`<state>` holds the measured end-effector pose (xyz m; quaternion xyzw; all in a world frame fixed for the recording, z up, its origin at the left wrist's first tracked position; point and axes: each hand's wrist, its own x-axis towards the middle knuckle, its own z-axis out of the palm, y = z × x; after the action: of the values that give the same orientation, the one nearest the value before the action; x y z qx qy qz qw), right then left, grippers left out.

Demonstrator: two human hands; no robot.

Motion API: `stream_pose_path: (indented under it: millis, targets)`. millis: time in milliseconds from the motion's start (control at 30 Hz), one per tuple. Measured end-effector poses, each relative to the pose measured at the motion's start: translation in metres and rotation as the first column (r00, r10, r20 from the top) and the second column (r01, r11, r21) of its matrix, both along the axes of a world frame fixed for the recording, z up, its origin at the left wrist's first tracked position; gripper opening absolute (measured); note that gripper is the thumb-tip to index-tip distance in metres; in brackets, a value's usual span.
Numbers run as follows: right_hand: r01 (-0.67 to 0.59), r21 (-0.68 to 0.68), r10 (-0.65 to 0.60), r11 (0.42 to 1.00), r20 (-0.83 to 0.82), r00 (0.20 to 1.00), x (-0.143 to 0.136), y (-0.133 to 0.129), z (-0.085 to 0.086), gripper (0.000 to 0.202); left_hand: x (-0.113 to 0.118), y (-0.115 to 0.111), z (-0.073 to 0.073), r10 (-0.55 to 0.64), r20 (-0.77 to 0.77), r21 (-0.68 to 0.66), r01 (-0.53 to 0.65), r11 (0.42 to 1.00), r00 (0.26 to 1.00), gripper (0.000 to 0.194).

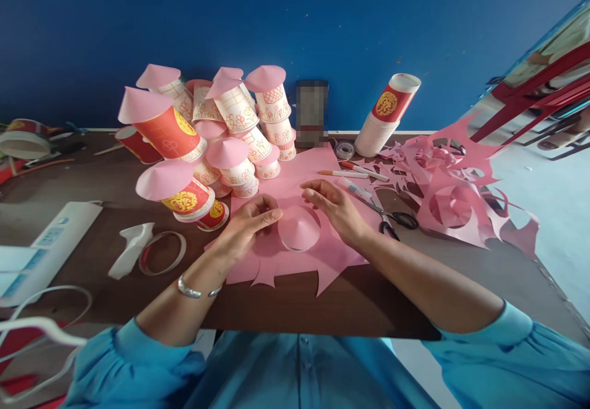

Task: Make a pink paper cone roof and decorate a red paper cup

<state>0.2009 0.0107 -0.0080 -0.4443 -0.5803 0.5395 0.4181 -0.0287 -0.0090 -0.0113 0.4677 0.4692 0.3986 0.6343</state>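
Note:
A pink paper cone rests point up on pink paper sheets, with a thin white rim showing under its near edge. Just left of the cone is my left hand, fingers curled and apart, holding nothing visible. My right hand hovers at the upper right of the cone, its thumb and fingers apart with nothing between them. Black-handled scissors, a glue stick and two pens lie to the right of my right hand.
Decorated paper cups with pink cone tops stand at the back left. A cup stack and tape roll are at the back right, near pink scraps. A white ring and power strip lie left.

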Motion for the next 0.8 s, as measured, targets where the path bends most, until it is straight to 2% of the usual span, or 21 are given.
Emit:
stream_pose_path:
  millis: [67, 100, 167, 267, 333, 400, 467, 567, 667, 800]
  targets:
    - [0.034, 0.191, -0.051, 0.981, 0.084, 0.995, 0.008, -0.006, 0.0, 0.054, -0.003, -0.001, 0.001, 0.051, -0.085, 0.276, -0.025, 0.961, 0.995, 0.06]
    - [0.038, 0.274, -0.071, 0.961, 0.114, 0.991, 0.013, -0.01, 0.0, 0.055, -0.003, -0.001, 0.002, 0.066, -0.155, 0.418, 0.005, 0.909, 0.986, 0.069]
    - [0.042, 0.383, -0.104, 0.923, 0.141, 0.985, 0.024, -0.018, -0.003, 0.053, -0.001, -0.003, 0.007, 0.085, -0.328, 0.634, 0.153, 0.758, 0.941, 0.087]
    - [0.119, 0.417, -0.181, 0.901, 0.112, 0.977, 0.038, -0.028, -0.01, 0.046, 0.008, -0.003, 0.015, 0.089, -0.537, 0.737, 0.416, 0.533, 0.839, 0.094]
    - [0.203, 0.393, -0.245, 0.897, 0.06, 0.968, 0.045, -0.031, -0.016, 0.045, 0.018, 0.0, 0.019, 0.071, -0.602, 0.733, 0.516, 0.442, 0.795, 0.091]
    - [0.273, 0.348, -0.292, 0.897, 0.002, 0.957, 0.049, -0.031, -0.02, 0.044, 0.029, 0.005, 0.022, 0.057, -0.647, 0.707, 0.57, 0.418, 0.76, 0.088]
    - [0.311, 0.297, -0.31, 0.903, -0.05, 0.949, 0.05, -0.029, -0.022, 0.044, 0.039, 0.01, 0.024, 0.039, -0.692, 0.664, 0.615, 0.425, 0.721, 0.08]
    - [0.317, 0.243, -0.301, 0.917, -0.103, 0.948, 0.051, -0.028, -0.02, 0.045, 0.048, 0.014, 0.023, 0.012, -0.735, 0.616, 0.661, 0.429, 0.678, 0.059]
    - [0.303, 0.22, -0.278, 0.927, -0.136, 0.951, 0.053, -0.029, -0.017, 0.044, 0.052, 0.015, 0.02, -0.003, -0.736, 0.613, 0.668, 0.421, 0.677, 0.039]
    - [0.269, 0.203, -0.243, 0.941, -0.144, 0.959, 0.055, -0.03, -0.014, 0.044, 0.052, 0.016, 0.017, -0.021, -0.734, 0.609, 0.671, 0.423, 0.679, 0.021]
